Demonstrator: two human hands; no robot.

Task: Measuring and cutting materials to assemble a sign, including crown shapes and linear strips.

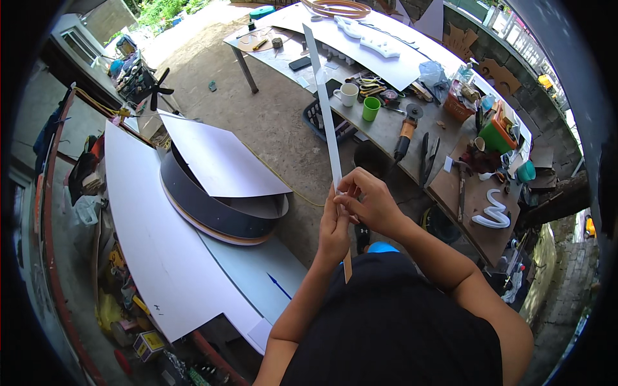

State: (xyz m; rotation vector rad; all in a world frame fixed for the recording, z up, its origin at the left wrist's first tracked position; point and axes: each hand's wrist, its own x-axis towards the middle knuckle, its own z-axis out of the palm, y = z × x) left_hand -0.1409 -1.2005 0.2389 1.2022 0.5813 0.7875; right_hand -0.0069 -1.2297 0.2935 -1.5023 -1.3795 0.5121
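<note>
A long, narrow white strip (329, 122) slants up in front of me, its lower end (347, 269) tan and close to my black shirt. My left hand (333, 226) is closed around the strip's lower part. Against the same part, just above, my right hand (372, 201) is closed in a pinch at the strip; whether some small piece is also between its fingertips is hidden. The strip's upper end reaches across my view of the workbench. Left of my hands, a dark curved band-shaped form (219, 212) rests on white sheets, with a white panel (225, 154) lying over it.
The workbench (412, 164) at the right carries a white mug (347, 94), a green cup (371, 109), an angle grinder (407, 134), a hammer (461, 186) and a white curvy cutout (492, 211). Large white sheets (161, 225) cover the left side. A black basket (315, 117) stands below the bench.
</note>
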